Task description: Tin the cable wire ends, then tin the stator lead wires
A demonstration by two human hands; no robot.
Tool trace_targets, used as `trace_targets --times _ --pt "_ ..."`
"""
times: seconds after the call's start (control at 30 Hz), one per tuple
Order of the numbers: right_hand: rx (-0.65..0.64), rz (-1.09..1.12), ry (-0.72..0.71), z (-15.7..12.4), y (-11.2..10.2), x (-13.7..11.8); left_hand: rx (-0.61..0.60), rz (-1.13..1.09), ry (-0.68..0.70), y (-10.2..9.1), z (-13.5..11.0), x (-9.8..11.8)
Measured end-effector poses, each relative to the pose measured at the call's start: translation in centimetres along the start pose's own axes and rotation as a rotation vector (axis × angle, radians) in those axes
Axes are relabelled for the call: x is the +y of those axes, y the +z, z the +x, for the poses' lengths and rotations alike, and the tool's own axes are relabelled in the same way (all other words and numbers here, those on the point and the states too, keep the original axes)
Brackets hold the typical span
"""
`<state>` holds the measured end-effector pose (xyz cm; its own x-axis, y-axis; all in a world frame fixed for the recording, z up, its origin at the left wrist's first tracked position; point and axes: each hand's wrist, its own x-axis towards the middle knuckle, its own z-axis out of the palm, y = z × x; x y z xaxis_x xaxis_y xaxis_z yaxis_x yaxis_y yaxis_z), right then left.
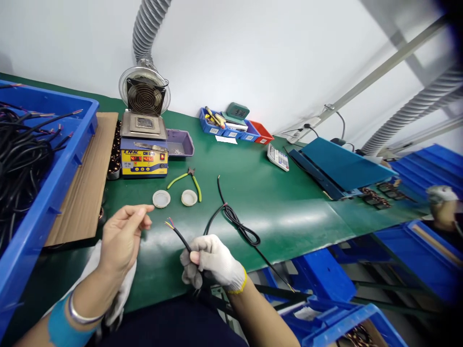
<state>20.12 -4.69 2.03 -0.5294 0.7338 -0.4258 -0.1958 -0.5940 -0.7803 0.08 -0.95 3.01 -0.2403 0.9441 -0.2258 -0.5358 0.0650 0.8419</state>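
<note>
My right hand (213, 260), in a white glove with grey fingers, is closed round a black cable (182, 238). Thin red, blue and yellow wires fan out of the cable's stripped end, which points up and left. My left hand (125, 231) is bare and closed, thumb against forefinger, just left of those wires. Whether anything small is between its fingers is hidden. Two small white dishes (161, 198) stand beyond my hands, near green-handled cutters (186, 179). Right of them lies a tied bundle of black cable (243, 225), one end hanging over the table edge.
A solder pot (144, 161) with digital readouts stands at the back, under a fan and duct. On the left is a blue crate (81, 108) of black cables beside cardboard (87, 178). A calculator (278, 157) and small bins lie behind. A co-worker's gloved hand (442, 195) shows right.
</note>
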Motion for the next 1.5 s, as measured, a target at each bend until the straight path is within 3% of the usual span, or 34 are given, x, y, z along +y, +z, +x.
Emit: trace_targets --times 0.17,0.3,0.63,0.8,1.1,1.23,1.33,1.43,1.5 --pt "-0.084 0.051 0.013 0.3 -0.7 0.3 -0.206 0.08 -0.13 0.4 -1.2 -0.7" --pt "-0.097 0.025 0.025 0.4 -0.6 0.2 -0.343 0.162 -0.135 0.2 -1.3 -0.9" --pt "-0.112 0.031 0.085 0.5 -0.3 0.0 -0.517 0.162 -0.133 -0.4 -1.3 -1.2" --pt "-0.14 0.112 0.11 1.1 -1.1 0.6 -0.523 0.116 -0.157 -0.3 -1.4 -1.4" --pt "-0.137 0.127 0.13 1.8 -1.4 0.8 -0.407 0.067 -0.118 0.2 -1.5 -1.3" --pt "-0.119 -0.137 0.142 0.4 -0.4 -1.6 -0.218 -0.062 -0.051 -0.1 -0.9 -0.4" --pt "0.05 -0.65 0.049 -1.9 1.1 -5.5 -0.094 -0.125 0.05 -0.5 -0.5 0.3" --pt "0.273 -1.355 -0.156 -3.3 2.7 -8.9 -0.249 -0.034 0.032 -0.5 -1.0 0.0" --pt "0.327 -1.652 -0.234 -3.1 3.4 -10.0 -0.343 0.049 -0.06 -0.3 -1.8 -0.7"
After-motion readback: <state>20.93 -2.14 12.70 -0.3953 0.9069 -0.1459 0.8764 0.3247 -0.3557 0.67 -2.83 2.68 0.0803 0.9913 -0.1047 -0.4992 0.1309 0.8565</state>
